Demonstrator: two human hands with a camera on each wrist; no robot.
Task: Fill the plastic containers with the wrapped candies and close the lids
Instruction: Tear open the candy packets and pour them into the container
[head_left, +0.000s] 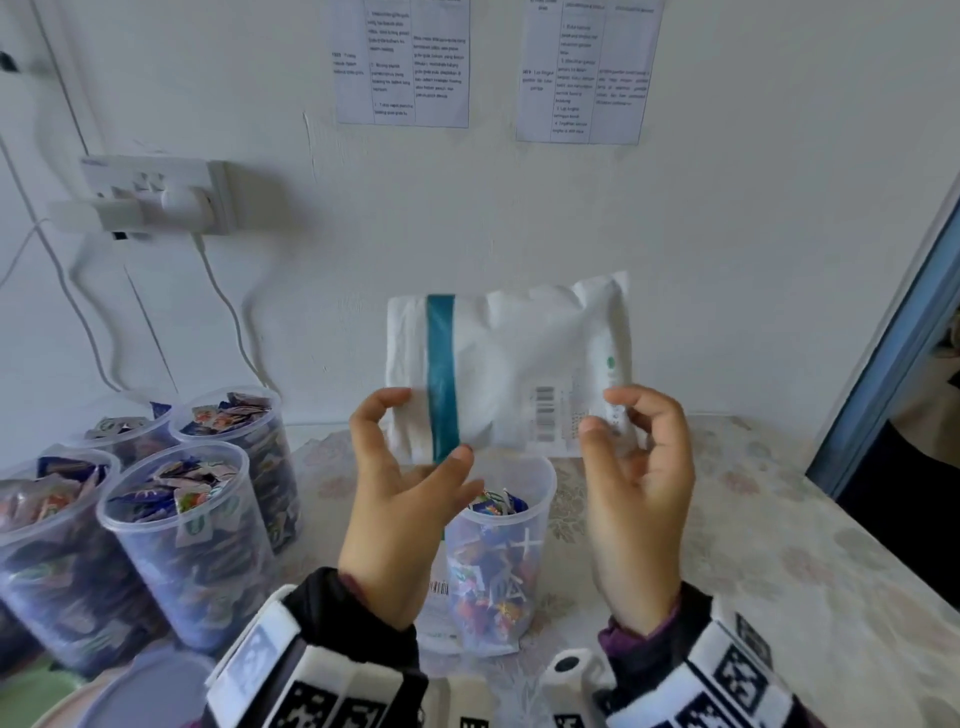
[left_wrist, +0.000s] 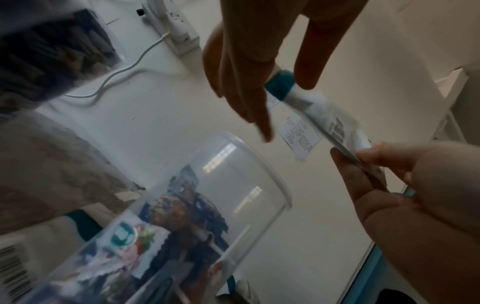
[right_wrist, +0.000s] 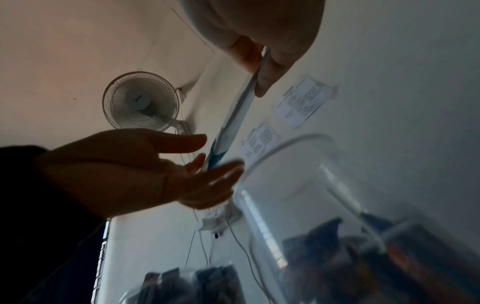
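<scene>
Crinkly flat white bag (head_left: 511, 364), teal stripe, btwn hands.

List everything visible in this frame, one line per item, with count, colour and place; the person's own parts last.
candy bag: one, white with teal stripe, held above the centre container
centre container: one, clear, partly filled, lid off
filled containers: four, clear, left of table, lids off
lid: one, bluish, near left edge
table: floral cloth
wall socket: white, left wall
papers: two, on wall
fan: one, white, wall-mounted
left hand: touching the bag's left part
right hand: pinching the bag's right edge
</scene>
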